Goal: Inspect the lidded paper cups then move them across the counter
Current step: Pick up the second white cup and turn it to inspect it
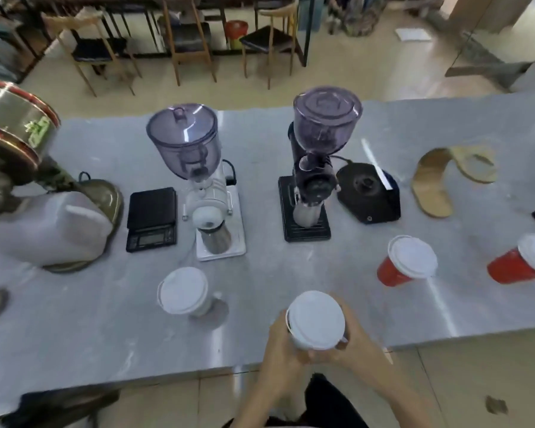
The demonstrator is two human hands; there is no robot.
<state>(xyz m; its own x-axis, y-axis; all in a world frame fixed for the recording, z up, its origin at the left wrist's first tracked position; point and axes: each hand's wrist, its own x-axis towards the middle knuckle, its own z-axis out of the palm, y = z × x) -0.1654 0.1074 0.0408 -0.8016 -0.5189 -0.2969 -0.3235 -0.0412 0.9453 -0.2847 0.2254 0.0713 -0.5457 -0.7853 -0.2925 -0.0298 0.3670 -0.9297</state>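
Observation:
A paper cup with a white lid (316, 319) is held near the counter's front edge between both hands. My left hand (283, 341) wraps its left side and my right hand (354, 338) wraps its right side; the cup's body is mostly hidden by the fingers. Another white-lidded cup (184, 290) stands on the grey counter (90, 319) to the left. Two red cups with white lids stand to the right: one (410, 261) at mid right, the other (525, 261) at the frame's right edge.
Behind the cups stand a white coffee grinder (204, 186), a black grinder (315, 162), a black scale (152, 217), a black box device (368, 193) and a curved wooden stand (445, 177). A large metal machine (19, 156) fills the left. Chairs stand beyond the counter.

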